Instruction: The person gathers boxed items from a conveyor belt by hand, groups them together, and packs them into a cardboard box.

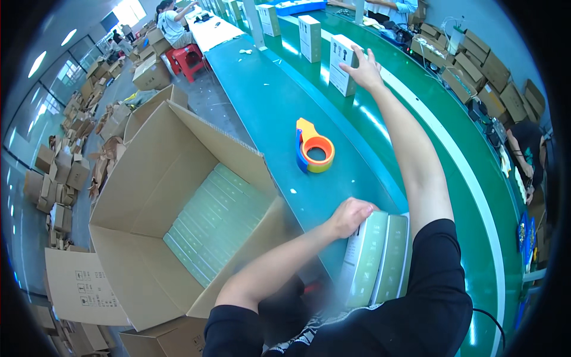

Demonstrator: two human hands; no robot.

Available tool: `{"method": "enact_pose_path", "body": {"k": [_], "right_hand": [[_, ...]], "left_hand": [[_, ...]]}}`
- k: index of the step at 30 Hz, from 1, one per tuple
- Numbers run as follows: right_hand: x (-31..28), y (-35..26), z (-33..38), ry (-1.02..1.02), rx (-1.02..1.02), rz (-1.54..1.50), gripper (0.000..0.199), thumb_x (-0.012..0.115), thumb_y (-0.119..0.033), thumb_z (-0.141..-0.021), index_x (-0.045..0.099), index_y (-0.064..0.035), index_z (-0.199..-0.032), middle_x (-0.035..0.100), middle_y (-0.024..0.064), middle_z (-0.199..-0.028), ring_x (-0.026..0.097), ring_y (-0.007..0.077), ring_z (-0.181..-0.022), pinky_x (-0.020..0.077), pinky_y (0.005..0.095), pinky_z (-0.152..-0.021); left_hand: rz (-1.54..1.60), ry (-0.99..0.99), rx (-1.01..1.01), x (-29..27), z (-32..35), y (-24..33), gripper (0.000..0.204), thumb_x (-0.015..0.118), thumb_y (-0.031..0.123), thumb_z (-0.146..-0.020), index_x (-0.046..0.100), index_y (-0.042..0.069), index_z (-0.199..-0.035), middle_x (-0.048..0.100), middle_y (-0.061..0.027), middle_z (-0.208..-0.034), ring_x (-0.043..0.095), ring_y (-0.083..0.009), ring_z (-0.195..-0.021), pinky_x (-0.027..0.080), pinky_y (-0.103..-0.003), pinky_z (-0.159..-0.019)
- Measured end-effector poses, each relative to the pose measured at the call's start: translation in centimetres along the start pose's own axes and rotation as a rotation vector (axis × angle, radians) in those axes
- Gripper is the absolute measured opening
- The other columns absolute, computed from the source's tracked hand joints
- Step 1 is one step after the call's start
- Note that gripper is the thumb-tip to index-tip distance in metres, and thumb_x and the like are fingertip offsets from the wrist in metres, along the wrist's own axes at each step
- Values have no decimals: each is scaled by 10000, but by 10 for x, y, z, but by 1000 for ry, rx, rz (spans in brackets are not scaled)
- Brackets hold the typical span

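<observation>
My right hand [364, 70] is spread flat against the top of an upright white box [343, 64] on the green conveyor [416, 143], while my left hand [351, 217] curls over the end of two pale green boxes [380, 256] held against my body at the surface's near edge. These cartons look light, stiff and smooth, so I judge they slip easily and are best gripped across the narrow sides.

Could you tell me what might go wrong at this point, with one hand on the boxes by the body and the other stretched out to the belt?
1. The right hand only touches the white box at full stretch; standing upright on the green belt, it could tip over.
2. The left hand steadies the pale green boxes near the table edge; they might slide off.
3. The tape dispenser could be knocked on the way back.
</observation>
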State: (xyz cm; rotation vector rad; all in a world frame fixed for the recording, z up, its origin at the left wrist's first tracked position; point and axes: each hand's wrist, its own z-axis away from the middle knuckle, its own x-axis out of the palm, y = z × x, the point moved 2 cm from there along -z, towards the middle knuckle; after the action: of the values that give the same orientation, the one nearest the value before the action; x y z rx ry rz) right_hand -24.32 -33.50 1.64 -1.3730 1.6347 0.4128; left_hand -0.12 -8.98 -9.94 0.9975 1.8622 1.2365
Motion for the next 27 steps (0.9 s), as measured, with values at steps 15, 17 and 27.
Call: {"method": "enact_pose_path", "body": {"k": [15,17,27], "right_hand": [[-184,-79,122,-352,-272,-122,430,625,-434,-831,692,-35,-979,699,193,-904,669,385,-860,533,444,-773],[-165,-84,154,-779,-291,26,625,536,-633,-881,707,-67,-1084,682,192,-1118,647,354,-1060,528,425,-856],[-216,65,258,-937,8,-548,609,412,-565,-985,688,-58,-1177,687,118,-1161,621,244,-1103,438,377,-1017]], "left_hand": [[-231,996,294,-104,14,83,485,449,337,-981,464,-33,-1295,481,-140,-1288,460,-217,-1178,342,-369,-1030],[-199,1024,113,-99,17,83,501,475,318,-981,424,-35,-1332,431,-163,-1343,442,-224,-1199,330,-382,-1047],[578,317,-359,9,40,58,550,521,303,-949,398,56,-1425,524,-111,-1291,501,-236,-1217,394,-359,-1043]]}}
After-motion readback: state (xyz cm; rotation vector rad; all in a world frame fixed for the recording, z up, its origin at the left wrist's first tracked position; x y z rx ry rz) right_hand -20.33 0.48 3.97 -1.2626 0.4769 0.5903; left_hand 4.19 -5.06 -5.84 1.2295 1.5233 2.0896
